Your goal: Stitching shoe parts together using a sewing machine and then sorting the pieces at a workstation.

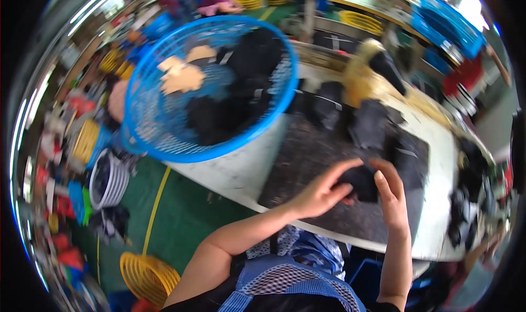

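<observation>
A small dark stack of cut pieces (361, 184), seemingly fabric or leather, sits between my hands above the dark work mat (339, 219). My left hand (324, 192) curves around its left side, thumb and fingers bent against it. From the right, my right hand (391, 196) cups the other side, its fingers bent over the edge. Motion blur softens the fingertips. Beyond them, a bundle of black pieces (368, 124) lies on the mat, with another tied black bundle (329, 105) to its left. More black pieces (407, 161) lie to the right of my hands.
A big blue basket (211, 157) on the table's left holds black bundles and tan pieces (182, 77). A yellowish plastic bag (359, 79) stands at the back. Yellow baskets (148, 276) and a white basket (109, 183) stand on the green floor. Other people are nearby.
</observation>
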Available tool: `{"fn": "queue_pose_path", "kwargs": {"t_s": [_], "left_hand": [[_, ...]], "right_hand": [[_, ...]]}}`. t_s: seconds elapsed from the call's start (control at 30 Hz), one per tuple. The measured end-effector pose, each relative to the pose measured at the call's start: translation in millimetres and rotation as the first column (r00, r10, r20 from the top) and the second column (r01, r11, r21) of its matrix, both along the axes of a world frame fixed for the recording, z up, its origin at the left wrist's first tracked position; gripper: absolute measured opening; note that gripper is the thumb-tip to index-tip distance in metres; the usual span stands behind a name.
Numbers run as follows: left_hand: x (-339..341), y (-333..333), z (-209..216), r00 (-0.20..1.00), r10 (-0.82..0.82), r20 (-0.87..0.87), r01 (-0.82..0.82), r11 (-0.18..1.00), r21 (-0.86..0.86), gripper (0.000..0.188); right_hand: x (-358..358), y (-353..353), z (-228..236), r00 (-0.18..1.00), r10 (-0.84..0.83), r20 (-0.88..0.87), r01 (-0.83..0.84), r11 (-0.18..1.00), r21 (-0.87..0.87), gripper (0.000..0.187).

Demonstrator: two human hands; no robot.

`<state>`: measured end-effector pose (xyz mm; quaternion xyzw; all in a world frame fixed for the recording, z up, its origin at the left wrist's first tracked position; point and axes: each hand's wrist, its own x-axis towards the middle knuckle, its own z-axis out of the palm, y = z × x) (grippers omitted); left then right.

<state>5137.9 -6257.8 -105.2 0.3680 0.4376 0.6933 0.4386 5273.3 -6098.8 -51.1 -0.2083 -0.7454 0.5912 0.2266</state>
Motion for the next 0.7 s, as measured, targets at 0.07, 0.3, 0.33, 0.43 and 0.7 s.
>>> {"fn": "queue_pose_path", "kwargs": {"t_s": [0.07,0.3,0.33,0.43,0.7], "left_hand": [[-3.8,-10.3,-4.0,0.991,0.065,-0.117,-0.061,0.997,0.036,0.058],[-10.6,-48.0,-13.4,0.547,0.54,-0.639,-0.583,0.794,0.172,0.025],[-13.0,-47.4,-14.6,0.446,0.593,-0.67,-0.592,0.757,0.277,0.024],[-28.8,-48.1,-12.7,0.51,0.668,-0.542,-0.676,0.701,0.228,0.025],[-53.5,-78.8,19.2,0.15,0.474,-0.868,-0.372,0.84,0.394,0.046]], "right_hand": [[-13.7,-4.9,-17.4,0.993,0.069,0.1,-0.026,0.924,-0.382,0.022],[-33.2,-47.1,-32.8,0.994,0.075,0.08,-0.047,0.949,-0.311,0.025],[-33.5,-48.3,-36.1,0.998,0.02,0.054,0.002,0.926,-0.378,0.027],[-23.1,-25.2,-55.4,0.953,-0.288,0.09,0.3,0.937,-0.177,0.026],[0.6,-17.5,-34.1,0.947,-0.318,0.055,0.154,0.594,0.789,0.039]]}}
